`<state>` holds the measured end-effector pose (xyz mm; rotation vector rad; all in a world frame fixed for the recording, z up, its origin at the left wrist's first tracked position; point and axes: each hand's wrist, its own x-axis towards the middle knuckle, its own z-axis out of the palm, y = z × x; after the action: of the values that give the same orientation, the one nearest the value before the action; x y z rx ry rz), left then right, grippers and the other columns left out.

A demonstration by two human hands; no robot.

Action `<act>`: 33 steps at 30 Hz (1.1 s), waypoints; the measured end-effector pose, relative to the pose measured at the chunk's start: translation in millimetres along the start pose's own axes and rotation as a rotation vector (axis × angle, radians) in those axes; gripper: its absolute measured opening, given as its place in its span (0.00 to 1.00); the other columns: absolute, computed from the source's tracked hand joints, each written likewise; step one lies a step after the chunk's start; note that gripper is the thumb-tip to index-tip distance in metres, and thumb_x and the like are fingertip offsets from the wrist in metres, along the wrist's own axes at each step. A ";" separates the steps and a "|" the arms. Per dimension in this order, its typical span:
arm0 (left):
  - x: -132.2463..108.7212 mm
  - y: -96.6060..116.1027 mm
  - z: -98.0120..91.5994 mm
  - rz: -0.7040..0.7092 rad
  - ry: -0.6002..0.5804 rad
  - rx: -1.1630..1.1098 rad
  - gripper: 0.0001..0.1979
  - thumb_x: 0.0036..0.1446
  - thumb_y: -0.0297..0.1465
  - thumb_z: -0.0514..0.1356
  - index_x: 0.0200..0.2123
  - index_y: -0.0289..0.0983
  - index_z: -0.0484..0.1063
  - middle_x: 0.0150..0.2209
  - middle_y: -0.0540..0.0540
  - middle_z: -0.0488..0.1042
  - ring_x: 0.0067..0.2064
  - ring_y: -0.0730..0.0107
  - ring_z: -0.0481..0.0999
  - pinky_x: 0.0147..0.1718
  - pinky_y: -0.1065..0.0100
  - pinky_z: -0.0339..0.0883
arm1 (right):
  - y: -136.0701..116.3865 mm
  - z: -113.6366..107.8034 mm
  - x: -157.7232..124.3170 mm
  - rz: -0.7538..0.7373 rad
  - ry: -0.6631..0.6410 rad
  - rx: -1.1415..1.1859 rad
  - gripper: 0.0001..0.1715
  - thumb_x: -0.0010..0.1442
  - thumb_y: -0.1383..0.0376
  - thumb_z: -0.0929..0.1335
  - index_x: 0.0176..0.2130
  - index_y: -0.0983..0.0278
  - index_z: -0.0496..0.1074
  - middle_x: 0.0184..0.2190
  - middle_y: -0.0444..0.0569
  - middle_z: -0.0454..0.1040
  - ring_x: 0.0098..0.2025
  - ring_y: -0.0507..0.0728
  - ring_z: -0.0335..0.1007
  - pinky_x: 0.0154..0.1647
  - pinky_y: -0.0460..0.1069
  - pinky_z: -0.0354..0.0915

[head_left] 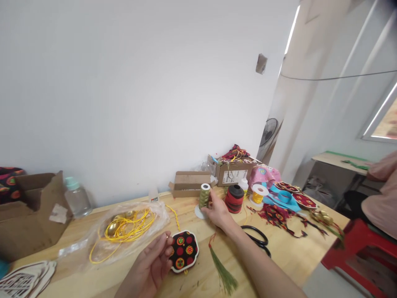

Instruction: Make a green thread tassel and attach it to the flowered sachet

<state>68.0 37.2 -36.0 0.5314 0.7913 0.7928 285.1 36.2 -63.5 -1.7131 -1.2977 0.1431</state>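
Observation:
My right hand reaches across the table and grips a spool of olive-green thread standing on a white disc base. My left hand is near the front, its thumb and forefinger pinched together; what they hold, if anything, is too small to make out. Its fingers overlap the left edge of a padded ornament with black floral fabric, a white rim and a yellow cord. A green tassel with a red loop lies under my right forearm. Beside that forearm are black-handled scissors, their blades hidden.
To the left are a plastic bag with yellow cord, a clear bottle and a cardboard box. A red-black thread cone, a yellow spool and fabric pieces lie rightward. A person sits at far right.

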 end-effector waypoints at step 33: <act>4.6 -10.7 -11.9 -0.020 -0.130 -0.067 0.02 0.50 0.25 0.60 0.29 0.31 0.70 0.24 0.52 0.66 0.20 0.84 0.65 0.17 0.80 0.66 | 82.6 -135.9 -105.2 -0.494 -0.182 -0.768 0.19 0.54 0.57 0.62 0.42 0.60 0.73 0.45 0.52 0.71 0.44 0.63 0.69 0.39 0.56 0.70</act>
<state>65.2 36.0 -52.3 0.5094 0.6471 0.7556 376.1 -128.6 -93.8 -1.9445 -2.0441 -0.5681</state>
